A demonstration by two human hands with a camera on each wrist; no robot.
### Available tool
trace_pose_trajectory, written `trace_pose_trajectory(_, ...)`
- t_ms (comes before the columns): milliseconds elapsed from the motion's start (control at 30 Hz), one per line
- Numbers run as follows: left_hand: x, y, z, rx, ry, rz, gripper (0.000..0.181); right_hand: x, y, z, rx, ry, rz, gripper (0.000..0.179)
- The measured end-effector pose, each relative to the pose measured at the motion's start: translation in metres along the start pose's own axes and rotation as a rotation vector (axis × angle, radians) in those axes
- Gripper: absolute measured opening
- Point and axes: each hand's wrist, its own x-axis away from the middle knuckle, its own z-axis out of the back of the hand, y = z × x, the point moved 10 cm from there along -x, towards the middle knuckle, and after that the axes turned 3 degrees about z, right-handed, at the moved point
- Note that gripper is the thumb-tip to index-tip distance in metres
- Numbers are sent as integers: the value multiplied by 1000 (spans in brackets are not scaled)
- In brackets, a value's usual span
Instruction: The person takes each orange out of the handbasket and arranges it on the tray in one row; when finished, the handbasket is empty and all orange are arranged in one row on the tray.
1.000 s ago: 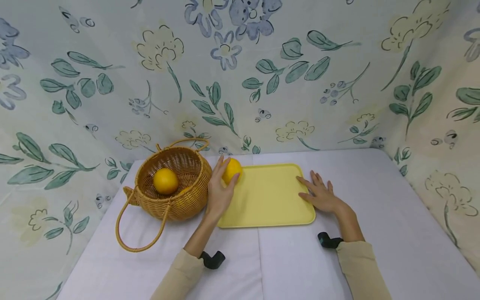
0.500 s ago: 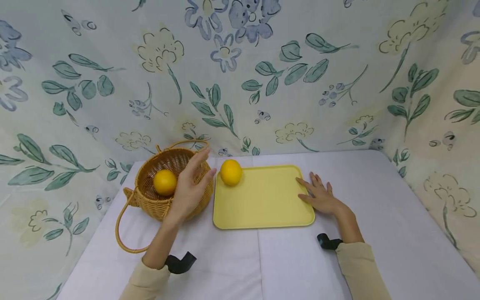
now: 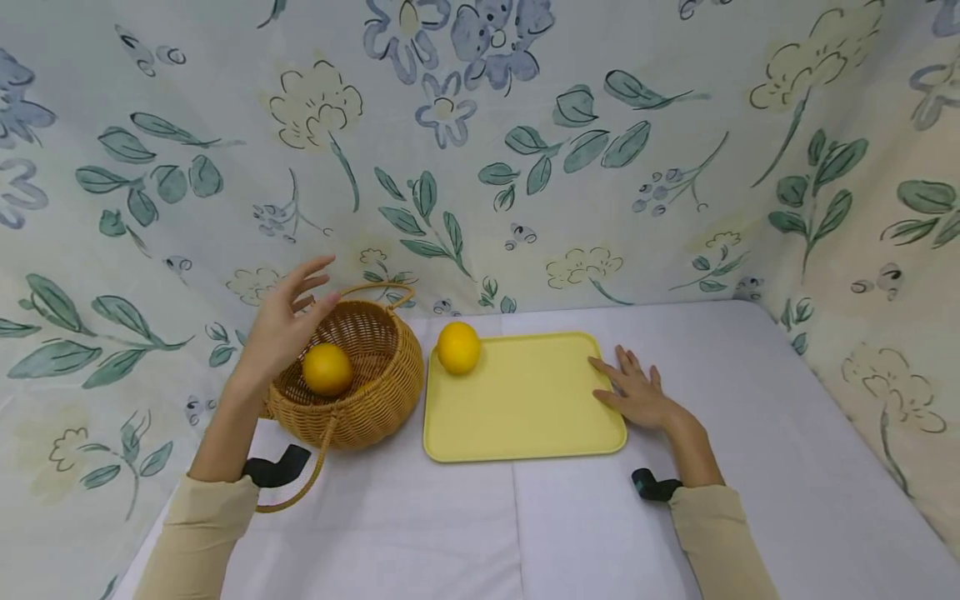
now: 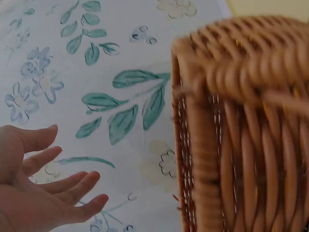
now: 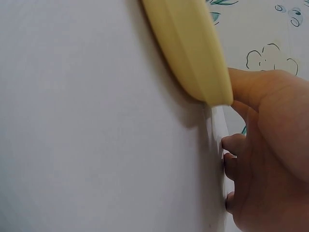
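Observation:
My left hand point(image 3: 281, 325) is raised over the left side of a wicker basket point(image 3: 382, 408), its fingers loosely bent around nothing. Inside the basket lies an orange point(image 3: 327, 369). A second orange point(image 3: 459, 348) rests on the yellow tray point(image 3: 525, 408), at its far left corner. At the tray's right edge, my right hand point(image 3: 637, 393) lies with fingers spread, thumb and forefinger touching the rim. The right wrist view shows the tray's rim point(image 5: 193, 53) beside the thumb, with the other fingertips down on the cloth. In the left wrist view, the hand point(image 4: 53, 183) is apart from the basket point(image 4: 251, 121).
A white cloth point(image 3: 570, 525) covers the table. Floral fabric point(image 3: 480, 167) hangs behind and at both sides. The basket's front handle point(image 3: 318, 475) droops onto the cloth, while its rear handle point(image 3: 382, 287) stands near the fabric.
My left hand has let go of the orange on the tray and moved left, across to the far side of the basket. The right hand has stayed at the tray's edge.

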Motion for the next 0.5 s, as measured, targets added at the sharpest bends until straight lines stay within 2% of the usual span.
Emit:
trace_pose_trajectory(100,-13,-12,10,11,-8,-23,54,1,-1,-1,-3,2,5,67)
trace_pose_trajectory(200,-26,-28,12,20,-44,-17,51,1,-2,-1,-6,-1,7,67)
trace_pose_trajectory(367,-43,-55,7,6,-118,12,42,1,-1,0,-5,3,7,67)
trace_pose_trajectory(500,-51,-69,3,-9,-189,36,34,0,1,0,-2,2,5,67)
